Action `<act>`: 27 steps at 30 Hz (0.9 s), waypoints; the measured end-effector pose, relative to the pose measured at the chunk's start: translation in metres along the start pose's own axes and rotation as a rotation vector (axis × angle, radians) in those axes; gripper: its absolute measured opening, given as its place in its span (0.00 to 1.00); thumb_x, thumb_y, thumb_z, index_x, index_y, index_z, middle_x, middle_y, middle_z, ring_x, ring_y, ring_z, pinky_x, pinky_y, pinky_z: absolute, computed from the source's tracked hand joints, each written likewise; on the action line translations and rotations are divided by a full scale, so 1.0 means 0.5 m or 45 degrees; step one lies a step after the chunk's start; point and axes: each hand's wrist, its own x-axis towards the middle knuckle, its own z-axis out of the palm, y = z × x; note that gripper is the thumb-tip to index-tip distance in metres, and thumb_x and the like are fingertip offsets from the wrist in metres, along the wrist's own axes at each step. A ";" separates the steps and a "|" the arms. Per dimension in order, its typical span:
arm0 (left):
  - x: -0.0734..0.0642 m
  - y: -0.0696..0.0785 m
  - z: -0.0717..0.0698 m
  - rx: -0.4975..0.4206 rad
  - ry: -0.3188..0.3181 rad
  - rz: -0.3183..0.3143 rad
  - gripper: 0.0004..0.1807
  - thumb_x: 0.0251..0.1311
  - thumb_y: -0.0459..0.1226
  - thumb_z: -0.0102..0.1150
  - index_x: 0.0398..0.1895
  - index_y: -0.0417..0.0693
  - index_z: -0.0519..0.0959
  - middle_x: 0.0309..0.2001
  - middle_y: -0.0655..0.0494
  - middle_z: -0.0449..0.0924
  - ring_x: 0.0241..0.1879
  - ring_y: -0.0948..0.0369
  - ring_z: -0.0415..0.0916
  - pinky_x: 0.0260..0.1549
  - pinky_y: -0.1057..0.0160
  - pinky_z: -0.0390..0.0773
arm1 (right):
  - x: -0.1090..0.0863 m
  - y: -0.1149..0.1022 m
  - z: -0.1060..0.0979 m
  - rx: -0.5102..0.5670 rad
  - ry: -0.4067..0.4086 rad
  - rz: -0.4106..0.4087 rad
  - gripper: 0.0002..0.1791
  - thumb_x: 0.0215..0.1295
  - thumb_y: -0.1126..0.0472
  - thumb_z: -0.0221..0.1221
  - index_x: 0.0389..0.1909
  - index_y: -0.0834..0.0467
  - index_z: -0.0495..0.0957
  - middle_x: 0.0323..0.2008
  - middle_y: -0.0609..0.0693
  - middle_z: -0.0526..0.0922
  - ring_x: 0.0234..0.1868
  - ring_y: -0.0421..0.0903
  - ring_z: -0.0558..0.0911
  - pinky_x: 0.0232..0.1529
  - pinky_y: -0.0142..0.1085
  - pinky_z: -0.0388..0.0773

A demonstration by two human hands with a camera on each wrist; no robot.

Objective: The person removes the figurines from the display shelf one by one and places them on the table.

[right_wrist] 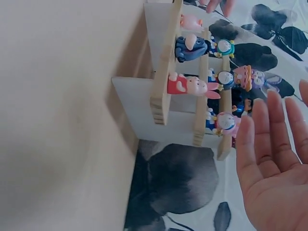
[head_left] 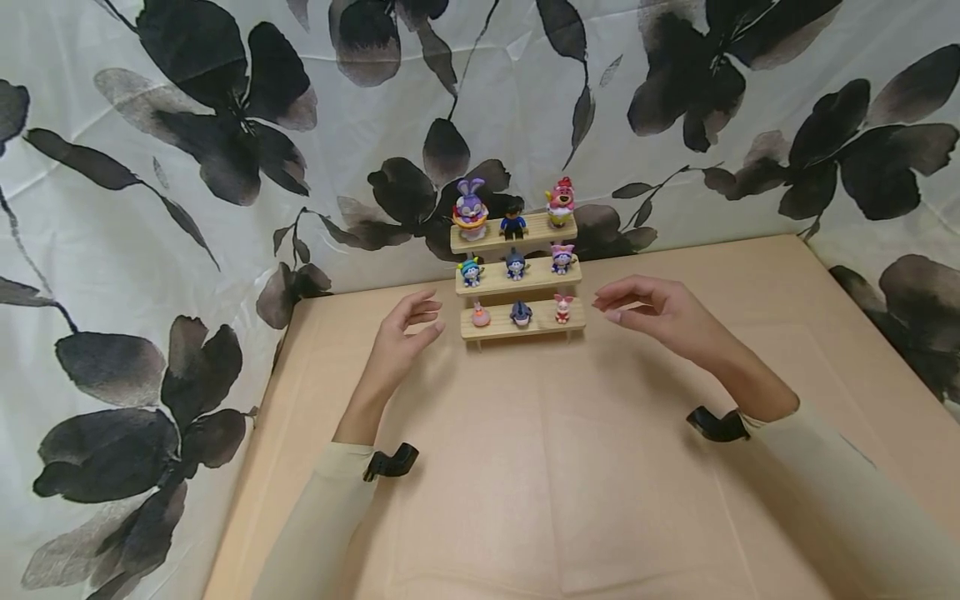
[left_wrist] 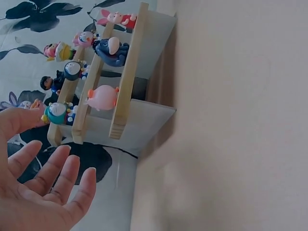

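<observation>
A three-tier wooden display stand (head_left: 519, 283) bears rows of small toy figures. On the bottom tier are a pink round figure (left_wrist: 103, 97), a blue donkey figure (left_wrist: 111, 51) and a pink pig figure in red (right_wrist: 192, 85). Dressed figures, one with a teal cap (head_left: 470, 272), line the middle tier. Up top stand a purple rabbit figure (head_left: 471, 208), a dark-haired figure in blue (head_left: 513, 223) and a pink bear-like figure (head_left: 560, 202). My left hand (head_left: 406, 333) hovers left of the stand, fingers loosely bent and holding nothing. Opposite it, my right hand (head_left: 660, 312) is also bare, fingers extended toward the stand.
The stand is at the back of a tan table (head_left: 540, 467), close to a white cloth (head_left: 480, 100) with dark flowers that hangs behind and along the sides. Black wrist mounts (head_left: 393, 461) show at both sleeve cuffs.
</observation>
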 end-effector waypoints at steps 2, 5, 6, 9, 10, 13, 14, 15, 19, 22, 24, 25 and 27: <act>0.008 -0.002 0.004 -0.014 -0.002 -0.005 0.30 0.67 0.34 0.64 0.72 0.50 0.69 0.62 0.42 0.77 0.62 0.49 0.74 0.61 0.44 0.72 | 0.002 0.006 -0.001 0.054 0.008 0.023 0.18 0.72 0.58 0.62 0.58 0.59 0.79 0.54 0.51 0.84 0.56 0.42 0.81 0.54 0.28 0.78; 0.021 -0.008 0.009 -0.041 0.010 -0.011 0.29 0.66 0.33 0.64 0.71 0.48 0.70 0.60 0.41 0.77 0.60 0.49 0.76 0.62 0.47 0.72 | 0.005 0.015 -0.003 0.115 0.020 0.049 0.19 0.71 0.57 0.63 0.58 0.62 0.79 0.53 0.52 0.84 0.56 0.42 0.81 0.53 0.29 0.79; 0.026 -0.010 0.011 -0.055 0.014 -0.010 0.29 0.66 0.33 0.63 0.70 0.48 0.70 0.60 0.40 0.77 0.60 0.47 0.76 0.62 0.47 0.72 | 0.007 0.017 -0.003 0.130 0.025 0.057 0.19 0.71 0.57 0.63 0.58 0.62 0.79 0.53 0.52 0.84 0.56 0.42 0.82 0.53 0.29 0.79; 0.042 -0.017 0.016 -0.081 0.018 -0.011 0.29 0.66 0.33 0.63 0.70 0.48 0.71 0.59 0.37 0.77 0.60 0.44 0.75 0.62 0.49 0.73 | 0.012 0.024 -0.001 0.137 0.032 0.063 0.19 0.71 0.57 0.64 0.58 0.61 0.79 0.54 0.52 0.84 0.56 0.43 0.81 0.53 0.29 0.79; 0.048 -0.020 0.017 -0.083 0.015 -0.016 0.29 0.66 0.32 0.63 0.70 0.48 0.71 0.60 0.36 0.77 0.60 0.44 0.75 0.61 0.50 0.73 | 0.014 0.026 -0.001 0.135 0.033 0.067 0.19 0.71 0.57 0.64 0.58 0.61 0.79 0.54 0.52 0.83 0.56 0.43 0.81 0.53 0.29 0.79; 0.062 -0.017 0.021 -0.093 -0.018 -0.065 0.31 0.67 0.32 0.62 0.73 0.47 0.68 0.62 0.35 0.75 0.62 0.42 0.73 0.62 0.49 0.73 | 0.022 0.031 0.002 0.134 0.035 0.072 0.19 0.71 0.55 0.64 0.58 0.59 0.79 0.54 0.52 0.83 0.56 0.43 0.81 0.54 0.29 0.78; 0.067 -0.019 0.023 -0.093 -0.028 -0.074 0.32 0.67 0.32 0.62 0.73 0.47 0.67 0.62 0.35 0.75 0.62 0.43 0.73 0.62 0.48 0.73 | 0.024 0.033 0.002 0.140 0.036 0.072 0.20 0.70 0.55 0.64 0.58 0.60 0.79 0.54 0.53 0.83 0.56 0.44 0.81 0.54 0.29 0.78; 0.072 -0.021 0.024 -0.102 -0.037 -0.089 0.32 0.67 0.32 0.62 0.74 0.47 0.66 0.63 0.35 0.75 0.63 0.43 0.73 0.62 0.47 0.72 | 0.027 0.035 0.003 0.142 0.036 0.070 0.20 0.71 0.55 0.64 0.59 0.61 0.79 0.54 0.53 0.83 0.56 0.44 0.81 0.54 0.29 0.78; 0.092 -0.044 0.029 -0.152 -0.058 -0.104 0.31 0.69 0.33 0.61 0.75 0.53 0.66 0.63 0.40 0.76 0.63 0.44 0.74 0.61 0.42 0.73 | 0.038 0.046 0.006 0.154 0.036 0.059 0.21 0.70 0.57 0.64 0.59 0.62 0.78 0.54 0.54 0.83 0.56 0.43 0.80 0.54 0.28 0.77; 0.103 -0.052 0.031 -0.203 -0.070 -0.113 0.30 0.70 0.33 0.59 0.74 0.55 0.68 0.62 0.41 0.76 0.62 0.44 0.74 0.58 0.39 0.74 | 0.045 0.053 0.009 0.158 0.031 0.061 0.20 0.70 0.57 0.64 0.59 0.62 0.78 0.54 0.54 0.83 0.55 0.43 0.81 0.54 0.29 0.77; 0.108 -0.056 0.032 -0.229 -0.073 -0.115 0.29 0.70 0.32 0.59 0.73 0.55 0.68 0.62 0.42 0.76 0.61 0.44 0.75 0.58 0.38 0.74 | 0.049 0.054 0.011 0.159 0.025 0.063 0.21 0.70 0.57 0.64 0.59 0.63 0.78 0.55 0.54 0.83 0.54 0.43 0.81 0.53 0.29 0.78; 0.111 -0.057 0.032 -0.240 -0.076 -0.117 0.29 0.70 0.33 0.59 0.73 0.55 0.68 0.61 0.42 0.76 0.60 0.45 0.75 0.58 0.38 0.74 | 0.050 0.054 0.011 0.159 0.023 0.065 0.21 0.70 0.57 0.64 0.59 0.62 0.78 0.55 0.54 0.83 0.54 0.43 0.81 0.53 0.29 0.78; 0.116 -0.060 0.034 -0.258 -0.084 -0.123 0.29 0.70 0.33 0.59 0.74 0.55 0.68 0.61 0.42 0.76 0.59 0.47 0.75 0.58 0.38 0.74 | 0.053 0.054 0.013 0.158 0.022 0.063 0.20 0.70 0.58 0.64 0.59 0.62 0.78 0.55 0.54 0.82 0.53 0.44 0.81 0.53 0.29 0.78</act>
